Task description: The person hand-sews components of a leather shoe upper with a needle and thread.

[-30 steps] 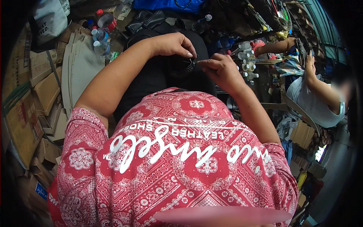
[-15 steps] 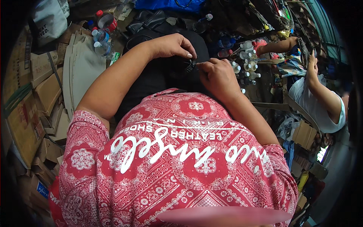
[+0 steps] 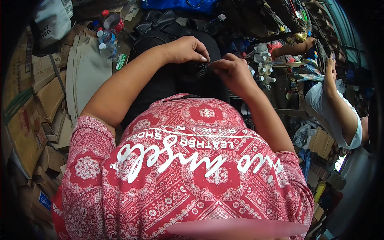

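Note:
Over my dark-clothed lap, a small black looped piece (image 3: 201, 72) with a ridged edge hangs between my hands. Its exact kind is hard to make out against the dark cloth. My left hand (image 3: 189, 49) pinches its upper end between thumb and fingertips. Just to the right, my right hand (image 3: 235, 73) is closed, with thumb and forefinger together at the piece's right side. The fingertips of both hands are almost touching. Whatever lies inside the right hand's fingers is hidden.
Flattened cardboard (image 3: 86, 76) is stacked at the left, beside plastic bottles (image 3: 107, 44). More bottles (image 3: 264, 68) stand right of my hands. A black shoe-like leather item (image 3: 156, 22) lies ahead. At the far right another person (image 3: 334, 104) handles patterned cloth (image 3: 308, 72).
My right hand has lifted slightly and turned, its fingers straightening a little. The black loop shows more openly below the fingertips. My left hand has barely moved; the other person's arm has shifted.

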`<state>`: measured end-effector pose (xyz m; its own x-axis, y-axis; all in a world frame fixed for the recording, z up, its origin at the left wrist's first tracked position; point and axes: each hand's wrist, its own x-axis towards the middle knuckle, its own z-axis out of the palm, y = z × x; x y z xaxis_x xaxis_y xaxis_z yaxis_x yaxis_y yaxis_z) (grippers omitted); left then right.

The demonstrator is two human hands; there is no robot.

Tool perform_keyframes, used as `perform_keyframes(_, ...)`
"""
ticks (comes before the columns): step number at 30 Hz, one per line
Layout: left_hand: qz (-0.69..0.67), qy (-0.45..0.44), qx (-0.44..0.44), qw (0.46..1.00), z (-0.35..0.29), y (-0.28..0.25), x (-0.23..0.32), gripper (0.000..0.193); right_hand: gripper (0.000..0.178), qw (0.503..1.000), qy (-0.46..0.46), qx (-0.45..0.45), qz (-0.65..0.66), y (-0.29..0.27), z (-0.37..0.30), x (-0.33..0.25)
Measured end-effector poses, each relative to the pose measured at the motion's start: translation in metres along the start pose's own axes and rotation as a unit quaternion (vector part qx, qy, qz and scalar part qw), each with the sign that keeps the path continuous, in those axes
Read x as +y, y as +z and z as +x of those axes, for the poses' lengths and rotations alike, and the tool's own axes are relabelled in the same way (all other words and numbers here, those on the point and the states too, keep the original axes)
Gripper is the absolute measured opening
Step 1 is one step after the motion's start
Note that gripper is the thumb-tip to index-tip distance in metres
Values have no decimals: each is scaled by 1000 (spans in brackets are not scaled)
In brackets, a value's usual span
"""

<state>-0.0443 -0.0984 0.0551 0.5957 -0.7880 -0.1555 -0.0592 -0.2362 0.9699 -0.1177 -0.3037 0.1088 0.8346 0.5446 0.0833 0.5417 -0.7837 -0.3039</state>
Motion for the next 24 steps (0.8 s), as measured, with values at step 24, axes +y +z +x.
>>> perform_keyframes(24,125,97,44,986,3,7,3,18,19,872,164,-188,422,14,4,53)
